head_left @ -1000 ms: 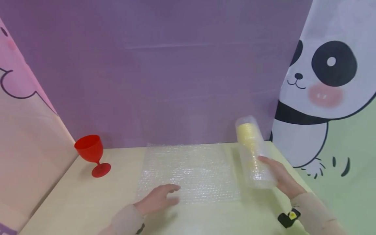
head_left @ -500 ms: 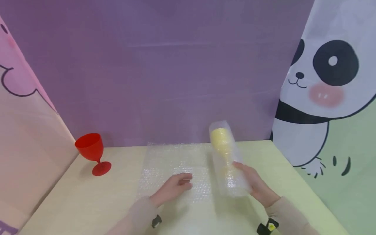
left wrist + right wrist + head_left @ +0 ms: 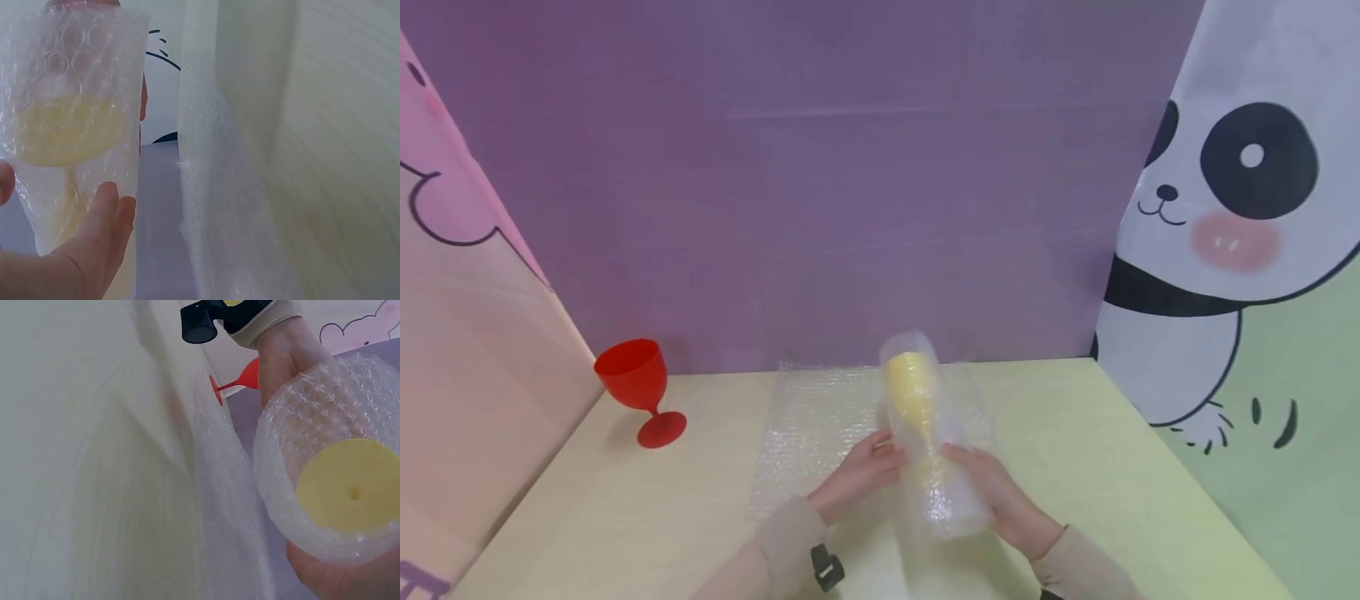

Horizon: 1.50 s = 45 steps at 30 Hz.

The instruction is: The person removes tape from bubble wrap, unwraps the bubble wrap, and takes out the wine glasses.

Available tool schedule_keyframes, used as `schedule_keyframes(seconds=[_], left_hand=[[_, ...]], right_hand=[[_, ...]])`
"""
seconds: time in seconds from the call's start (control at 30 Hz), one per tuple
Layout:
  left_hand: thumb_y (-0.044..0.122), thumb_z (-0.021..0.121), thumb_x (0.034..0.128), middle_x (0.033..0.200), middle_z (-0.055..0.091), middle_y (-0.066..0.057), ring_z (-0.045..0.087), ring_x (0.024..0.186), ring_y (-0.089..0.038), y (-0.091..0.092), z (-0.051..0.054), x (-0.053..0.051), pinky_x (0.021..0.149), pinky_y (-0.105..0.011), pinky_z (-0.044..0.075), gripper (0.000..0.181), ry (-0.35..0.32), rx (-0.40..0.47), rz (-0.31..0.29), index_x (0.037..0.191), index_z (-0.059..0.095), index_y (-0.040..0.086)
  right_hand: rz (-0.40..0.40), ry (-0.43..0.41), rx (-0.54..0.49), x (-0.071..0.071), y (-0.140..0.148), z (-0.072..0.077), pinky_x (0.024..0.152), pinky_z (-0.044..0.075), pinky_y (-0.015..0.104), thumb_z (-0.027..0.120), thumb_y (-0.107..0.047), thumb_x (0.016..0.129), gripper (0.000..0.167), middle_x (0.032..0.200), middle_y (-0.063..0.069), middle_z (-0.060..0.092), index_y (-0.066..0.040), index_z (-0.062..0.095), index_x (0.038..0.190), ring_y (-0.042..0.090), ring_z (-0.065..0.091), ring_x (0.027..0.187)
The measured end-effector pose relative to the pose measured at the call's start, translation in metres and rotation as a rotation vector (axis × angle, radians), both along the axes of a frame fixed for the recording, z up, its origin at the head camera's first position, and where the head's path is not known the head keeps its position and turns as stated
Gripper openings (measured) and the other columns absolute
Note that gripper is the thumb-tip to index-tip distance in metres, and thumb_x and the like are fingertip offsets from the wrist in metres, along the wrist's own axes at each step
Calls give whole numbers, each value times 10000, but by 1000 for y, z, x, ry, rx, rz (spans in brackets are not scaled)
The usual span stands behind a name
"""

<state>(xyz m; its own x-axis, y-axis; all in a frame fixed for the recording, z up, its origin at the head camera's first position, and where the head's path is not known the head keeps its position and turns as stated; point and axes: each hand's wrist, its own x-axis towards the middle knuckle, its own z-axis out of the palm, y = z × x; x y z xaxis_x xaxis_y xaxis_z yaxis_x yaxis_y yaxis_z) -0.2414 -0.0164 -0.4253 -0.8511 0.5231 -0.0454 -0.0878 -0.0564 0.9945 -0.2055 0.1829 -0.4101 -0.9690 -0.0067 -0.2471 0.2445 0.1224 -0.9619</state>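
Note:
A yellow goblet (image 3: 913, 392) is rolled inside clear bubble wrap (image 3: 951, 508), held tilted above the table. From the right side my right hand (image 3: 1003, 500) grips the roll near its lower end. My left hand (image 3: 861, 473) reaches the roll's left side, its fingers against the wrap. In the left wrist view the left fingers (image 3: 106, 215) lie fairly straight along the wrap over the goblet's stem. The right wrist view shows the goblet's round yellow base (image 3: 353, 487) inside the wrap's open end, with the left palm behind it.
A flat bubble wrap sheet (image 3: 808, 425) lies on the pale table (image 3: 1120, 467) beneath the roll. A red goblet (image 3: 634, 379) stands at the back left. Behind the table is a purple backdrop (image 3: 850, 208), with a printed panda panel at the right.
My right hand has carried the wrapped goblet leftward from the table's right side to the middle. My left hand has moved right and now touches the roll.

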Motion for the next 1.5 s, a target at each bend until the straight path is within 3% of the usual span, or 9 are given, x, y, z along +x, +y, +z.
schedule_keyframes(seconds=[0.13,0.23,0.33,0.5,0.63,0.8,1.07,1.5], left_hand=[[288,572,899,1363,404,-266,505,1178,-341,-2,-4,3,989,-422,441,692,12,13,6,1410,232,-31],[281,572,899,1343,439,-249,529,1150,-325,-6,-6,5,967,-427,458,673,28,5,14,1409,249,-17],[282,577,896,1348,430,-257,524,1154,-331,-10,-8,7,959,-436,463,685,35,-19,22,1412,241,-18],[267,589,887,1354,421,-269,507,1173,-348,-16,-9,11,954,-444,463,685,43,-47,37,1408,254,-24],[271,601,877,1357,407,-281,503,1172,-360,-23,-11,16,941,-442,473,708,39,-82,48,1408,246,-32],[284,610,869,1360,392,-295,494,1172,-385,-31,-14,22,924,-447,483,729,25,-139,61,1406,241,-43],[281,603,872,1333,417,-310,509,1150,-396,-39,-16,30,918,-472,479,732,18,-186,48,1397,236,-72],[336,563,893,1368,400,-274,469,1201,-386,-53,-27,28,969,-526,421,744,20,-191,-35,1421,202,-43]], right_hand=[[19,-17,65,3,-3,-4,1071,278,534,542,-501,845,862,1398,276,335,88,228,1391,422,372,1245],[42,-28,70,6,-6,-6,1091,145,588,539,-515,844,959,1463,317,143,103,82,1418,482,184,1324],[76,-14,36,5,-10,-9,1069,264,554,541,-499,853,901,1411,297,306,84,149,1416,434,365,1255],[175,36,-32,4,-15,-12,937,468,405,539,-440,881,755,1211,181,559,59,280,1385,222,582,1020],[201,54,-39,7,-20,-13,965,451,418,544,-413,886,736,1238,206,543,67,289,1383,270,572,1069],[187,84,36,12,-26,-17,1012,387,492,566,-404,874,768,1321,275,453,118,286,1364,367,500,1170],[211,128,19,18,-33,-21,858,522,382,594,-311,873,670,1146,243,598,134,361,1317,262,624,972],[218,130,49,23,-40,-33,908,482,475,621,-331,850,678,1200,255,562,98,383,1318,323,599,1033]])
